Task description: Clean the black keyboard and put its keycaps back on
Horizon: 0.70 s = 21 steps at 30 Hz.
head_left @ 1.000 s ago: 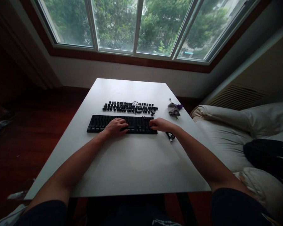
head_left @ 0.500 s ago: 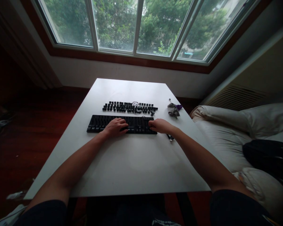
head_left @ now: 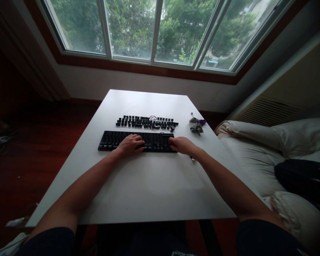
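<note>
A black keyboard (head_left: 110, 140) lies across the white table. My left hand (head_left: 131, 144) rests on its middle front, fingers laid over the keys and somewhat apart, the thumb near the front edge. At the keyboard's right end my right hand (head_left: 182, 145) is closed, its fingertips brought together over the keys there. Whatever may be between those fingertips is too small to make out. Behind the keyboard, loose black keycaps (head_left: 133, 123) are laid out in rows, with a thin wire ring (head_left: 153, 118) among them.
A grey crumpled cloth (head_left: 196, 126) with a purple bit lies at the table's right side. A cable plug (head_left: 192, 158) shows beside my right wrist. The white table (head_left: 149, 192) stands before a window, with a pale sofa (head_left: 245, 156) to its right.
My right hand has shifted very slightly at the keyboard's right end, and its forearm now covers more of the cable plug. The left hand stays in place.
</note>
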### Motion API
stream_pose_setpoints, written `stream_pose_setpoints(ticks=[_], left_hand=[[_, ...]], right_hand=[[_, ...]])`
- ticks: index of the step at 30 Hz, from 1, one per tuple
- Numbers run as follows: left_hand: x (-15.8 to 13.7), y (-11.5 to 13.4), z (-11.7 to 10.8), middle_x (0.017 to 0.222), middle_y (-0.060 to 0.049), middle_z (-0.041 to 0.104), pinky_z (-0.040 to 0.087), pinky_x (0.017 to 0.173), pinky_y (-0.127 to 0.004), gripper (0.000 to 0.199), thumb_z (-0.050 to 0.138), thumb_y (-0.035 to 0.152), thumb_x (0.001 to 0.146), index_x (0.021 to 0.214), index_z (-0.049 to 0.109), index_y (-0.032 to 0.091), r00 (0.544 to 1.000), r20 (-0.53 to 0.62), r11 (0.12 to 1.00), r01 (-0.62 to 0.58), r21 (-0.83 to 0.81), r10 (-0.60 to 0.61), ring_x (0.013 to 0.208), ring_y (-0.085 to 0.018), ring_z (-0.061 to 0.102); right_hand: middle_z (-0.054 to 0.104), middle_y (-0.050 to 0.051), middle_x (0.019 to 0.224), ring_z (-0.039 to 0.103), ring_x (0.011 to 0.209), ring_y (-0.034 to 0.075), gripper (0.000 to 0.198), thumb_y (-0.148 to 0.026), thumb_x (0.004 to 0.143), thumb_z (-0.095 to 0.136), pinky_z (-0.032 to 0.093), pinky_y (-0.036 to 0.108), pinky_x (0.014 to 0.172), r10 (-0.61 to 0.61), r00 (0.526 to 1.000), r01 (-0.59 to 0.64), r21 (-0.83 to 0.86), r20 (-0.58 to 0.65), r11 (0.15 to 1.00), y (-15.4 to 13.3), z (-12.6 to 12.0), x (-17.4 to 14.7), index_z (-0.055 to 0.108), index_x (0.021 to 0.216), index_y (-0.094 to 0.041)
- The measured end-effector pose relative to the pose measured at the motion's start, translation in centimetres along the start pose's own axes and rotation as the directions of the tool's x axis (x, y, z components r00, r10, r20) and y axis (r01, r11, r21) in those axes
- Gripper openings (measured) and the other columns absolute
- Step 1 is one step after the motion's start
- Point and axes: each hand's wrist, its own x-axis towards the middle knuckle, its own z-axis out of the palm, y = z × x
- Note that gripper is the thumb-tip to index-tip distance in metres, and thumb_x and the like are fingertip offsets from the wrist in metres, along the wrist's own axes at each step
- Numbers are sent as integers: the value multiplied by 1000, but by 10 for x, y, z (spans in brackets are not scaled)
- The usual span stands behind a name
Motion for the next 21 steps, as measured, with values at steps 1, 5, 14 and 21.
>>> stream_pose_setpoints(ticks=[1,5,14,21], left_hand=[[0,0,0,107,-8,67,46,89,-39,29,57,43,96,114,72,25,1000,0,1000,0,0,0,98,-23,61],[0,0,1,107,-8,67,45,90,-39,29,56,42,97,114,71,25,1000,3,1000,-5,9,5,99,-24,60],[1,-1,1,108,-8,66,44,90,-39,29,57,42,97,115,70,23,1000,23,999,-16,42,15,101,-25,60],[1,-1,2,107,-8,66,45,89,-39,29,58,42,96,114,71,24,1000,5,1000,-6,27,6,100,-24,60]], right_hand=[[75,7,95,68,83,23,20,-35,94,57,32,28,64,4,1000,-4,5,3,1000,0,0,0,62,110,-24],[75,8,95,68,82,23,18,-34,94,56,32,28,65,15,1000,-15,-17,5,1000,-3,-1,-1,63,108,-23],[75,7,98,68,85,22,18,-34,97,54,33,29,65,-25,998,27,34,-55,999,-4,2,-1,65,108,-23],[76,8,94,69,83,23,18,-36,98,55,34,29,65,-12,1000,12,3,-29,1000,-2,4,1,65,107,-23]])
